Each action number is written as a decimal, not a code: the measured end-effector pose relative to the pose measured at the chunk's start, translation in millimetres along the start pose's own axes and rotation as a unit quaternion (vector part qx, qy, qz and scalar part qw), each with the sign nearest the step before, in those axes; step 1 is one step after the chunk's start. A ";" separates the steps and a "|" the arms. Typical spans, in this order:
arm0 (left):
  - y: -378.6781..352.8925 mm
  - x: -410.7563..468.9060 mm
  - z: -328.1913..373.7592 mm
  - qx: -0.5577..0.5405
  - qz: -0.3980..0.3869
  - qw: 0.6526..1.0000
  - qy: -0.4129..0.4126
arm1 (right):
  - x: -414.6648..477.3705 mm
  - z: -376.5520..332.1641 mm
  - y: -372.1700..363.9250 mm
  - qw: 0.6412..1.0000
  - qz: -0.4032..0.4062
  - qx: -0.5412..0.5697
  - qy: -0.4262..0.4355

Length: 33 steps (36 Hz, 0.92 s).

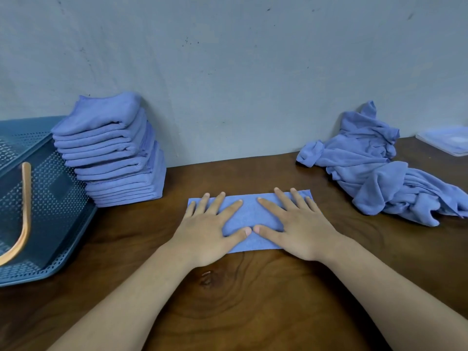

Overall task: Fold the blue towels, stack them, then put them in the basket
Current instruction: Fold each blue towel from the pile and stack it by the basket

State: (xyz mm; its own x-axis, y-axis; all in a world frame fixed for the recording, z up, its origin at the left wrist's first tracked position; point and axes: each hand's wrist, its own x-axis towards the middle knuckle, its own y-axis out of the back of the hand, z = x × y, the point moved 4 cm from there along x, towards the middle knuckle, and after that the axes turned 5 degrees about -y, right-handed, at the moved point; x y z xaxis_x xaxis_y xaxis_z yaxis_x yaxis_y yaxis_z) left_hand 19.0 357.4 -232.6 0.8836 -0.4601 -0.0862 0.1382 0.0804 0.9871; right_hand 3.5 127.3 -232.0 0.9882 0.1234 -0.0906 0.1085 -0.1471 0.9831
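Observation:
A blue towel lies folded into a long narrow strip on the wooden table, right in front of me. My left hand presses flat on its left half, fingers spread and straight. My right hand presses flat on its right half the same way; the two thumbs nearly meet at the middle. A tall leaning stack of folded blue towels stands at the left against the wall. Beside it is the dark blue perforated basket with a tan handle. A crumpled heap of unfolded blue towels lies at the right.
A grey wall closes off the back of the table. A flat translucent lid or tray sits at the far right edge behind the heap. Bare wood shows between the strip and the near edge.

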 end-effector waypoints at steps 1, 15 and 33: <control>0.1 -1.2 -2.1 0.000 0.000 1.000 0.007 | -0.6 4.0 1.2 1.000 -0.002 0.005 -0.009; 6.9 -13.2 -30.0 -0.030 0.001 0.998 0.061 | -2.3 45.8 8.3 0.997 0.006 0.064 -0.044; 4.3 -41.7 -17.8 -0.023 -0.022 0.999 0.039 | -35.4 32.6 12.4 0.998 -0.004 0.055 -0.032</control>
State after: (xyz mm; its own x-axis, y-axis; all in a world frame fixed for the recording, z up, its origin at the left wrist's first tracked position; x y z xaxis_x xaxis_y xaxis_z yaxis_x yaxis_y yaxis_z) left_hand -9.2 392.7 -227.1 0.9084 -0.3937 -0.1408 0.1956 0.1026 0.9753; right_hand -26.6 89.1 -221.8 0.9918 0.0616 -0.1118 0.1238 -0.2530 0.9595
